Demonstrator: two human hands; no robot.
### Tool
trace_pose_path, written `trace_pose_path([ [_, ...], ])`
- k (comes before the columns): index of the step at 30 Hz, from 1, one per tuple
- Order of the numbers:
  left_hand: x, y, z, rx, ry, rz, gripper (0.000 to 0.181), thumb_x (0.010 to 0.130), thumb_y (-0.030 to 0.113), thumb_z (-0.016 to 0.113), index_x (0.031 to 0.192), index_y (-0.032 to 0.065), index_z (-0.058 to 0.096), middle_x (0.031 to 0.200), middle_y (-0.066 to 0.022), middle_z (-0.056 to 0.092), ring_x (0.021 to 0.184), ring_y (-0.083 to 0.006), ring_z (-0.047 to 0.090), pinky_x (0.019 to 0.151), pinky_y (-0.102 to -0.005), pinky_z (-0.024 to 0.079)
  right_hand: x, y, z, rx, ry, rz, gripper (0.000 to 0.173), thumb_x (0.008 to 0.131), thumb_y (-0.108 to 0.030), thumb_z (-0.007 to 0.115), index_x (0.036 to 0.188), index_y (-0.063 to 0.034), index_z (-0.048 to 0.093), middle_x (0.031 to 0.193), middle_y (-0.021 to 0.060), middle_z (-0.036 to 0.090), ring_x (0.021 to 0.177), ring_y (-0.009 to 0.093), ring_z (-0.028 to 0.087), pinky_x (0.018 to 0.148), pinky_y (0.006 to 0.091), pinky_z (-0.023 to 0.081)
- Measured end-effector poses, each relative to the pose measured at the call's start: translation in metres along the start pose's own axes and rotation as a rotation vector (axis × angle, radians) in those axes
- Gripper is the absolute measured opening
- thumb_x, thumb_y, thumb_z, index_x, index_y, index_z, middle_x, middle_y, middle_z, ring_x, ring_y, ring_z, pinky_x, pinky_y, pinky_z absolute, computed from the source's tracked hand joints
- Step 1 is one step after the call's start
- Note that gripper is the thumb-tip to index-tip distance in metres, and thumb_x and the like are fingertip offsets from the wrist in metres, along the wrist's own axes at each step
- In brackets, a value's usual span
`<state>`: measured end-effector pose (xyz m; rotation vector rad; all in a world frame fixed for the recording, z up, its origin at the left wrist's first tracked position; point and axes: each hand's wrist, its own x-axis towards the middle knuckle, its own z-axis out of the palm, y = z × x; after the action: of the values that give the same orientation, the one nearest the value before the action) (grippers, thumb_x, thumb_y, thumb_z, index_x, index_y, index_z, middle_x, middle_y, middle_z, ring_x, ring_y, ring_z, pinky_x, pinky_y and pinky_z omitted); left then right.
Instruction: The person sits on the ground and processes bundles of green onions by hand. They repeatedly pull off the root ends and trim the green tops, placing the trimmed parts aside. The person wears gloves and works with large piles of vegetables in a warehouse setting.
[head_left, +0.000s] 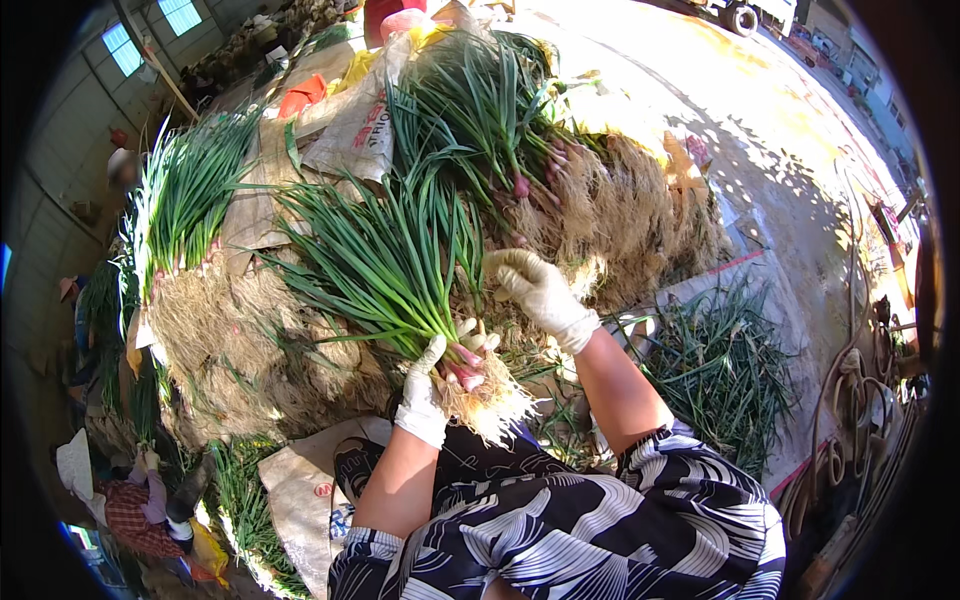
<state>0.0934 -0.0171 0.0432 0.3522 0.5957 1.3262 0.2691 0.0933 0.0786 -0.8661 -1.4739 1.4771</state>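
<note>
My gloved left hand (424, 390) grips a bunch of leafy bulb plants (466, 369), green garlic or onions, near their pink bulbs. Pale roots hang from the bunch toward my lap, and its long green leaves spread up and to the left. My gloved right hand (529, 289) is raised to the right of this bunch, fingers curled. A thin upright stalk (478, 296) stands just left of its fingertips; whether the fingers touch it is not clear. Beyond my hands, more plants (487, 112) lie on a heap with matted roots (622, 202).
Another row of plants (195, 195) stands at the left on a root heap (217, 337). Cut green leaves (720, 367) lie on a sheet at the right. Printed woven sacks (360, 135) lie around the heap. A person in a pale hat (139, 510) works at the lower left.
</note>
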Motion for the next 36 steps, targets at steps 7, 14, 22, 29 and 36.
trace_pose_path([
  [7, -0.002, 0.005, -0.002, -0.13, -0.089, 0.043, 0.045, 0.093, 0.033, 0.053, 0.104, -0.0105, 0.056, 0.108, -0.02, 0.059, 0.096, -0.0282, 0.052, 0.055, -0.0261, 0.048, 0.013, 0.045, 0.021, 0.306, -0.272, 0.171, 0.069, 0.093, -0.018, 0.056, 0.145, -0.0022, 0.013, 0.137, 0.0202, 0.041, 0.113, 0.019, 0.05, 0.079, 0.0299, 0.05],
  [14, -0.001, 0.006, -0.015, -0.201, 0.016, 0.074, 0.034, 0.09, 0.025, 0.058, 0.106, -0.0059, 0.058, 0.121, -0.018, 0.056, 0.096, -0.0314, 0.057, 0.097, -0.0498, 0.042, -0.003, 0.05, 0.033, 0.135, -0.307, 0.144, 0.034, 0.096, -0.011, 0.049, 0.125, 0.0027, 0.039, 0.092, 0.0099, 0.061, 0.075, 0.014, 0.06, 0.066, 0.0263, 0.05],
  [22, -0.008, -0.002, -0.021, -0.217, 0.051, 0.081, 0.047, 0.093, 0.033, 0.053, 0.123, -0.0028, 0.051, 0.084, -0.0071, 0.06, 0.086, -0.0246, 0.056, 0.071, -0.0402, 0.051, 0.009, 0.064, 0.003, -1.13, 0.054, -0.27, 0.017, 0.087, -0.018, 0.053, 0.096, -0.0049, 0.061, 0.082, 0.0156, 0.064, 0.08, 0.034, 0.062, 0.07, 0.0442, 0.049],
  [29, -0.01, 0.006, -0.017, -0.228, -0.111, -0.011, 0.049, 0.093, 0.035, 0.052, 0.122, -0.0042, 0.051, 0.087, -0.0107, 0.06, 0.096, -0.0273, 0.053, 0.068, -0.0363, 0.05, 0.004, 0.02, -0.011, -0.771, -0.532, 0.773, 0.074, 0.079, -0.065, 0.056, 0.097, 0.0069, 0.062, 0.083, 0.0181, 0.067, 0.071, 0.026, 0.067, 0.058, 0.0375, 0.053],
  [36, -0.012, -0.009, 0.011, -0.14, 0.301, 0.083, 0.046, 0.089, 0.029, 0.059, 0.114, -0.0092, 0.051, 0.104, -0.0193, 0.061, 0.09, -0.0308, 0.058, 0.062, -0.0412, 0.053, 0.018, 0.017, 0.03, -0.853, -0.303, 0.06, 0.046, 0.092, -0.043, 0.05, 0.117, -0.0048, 0.058, 0.079, 0.0232, 0.064, 0.073, 0.031, 0.064, 0.07, 0.0392, 0.049],
])
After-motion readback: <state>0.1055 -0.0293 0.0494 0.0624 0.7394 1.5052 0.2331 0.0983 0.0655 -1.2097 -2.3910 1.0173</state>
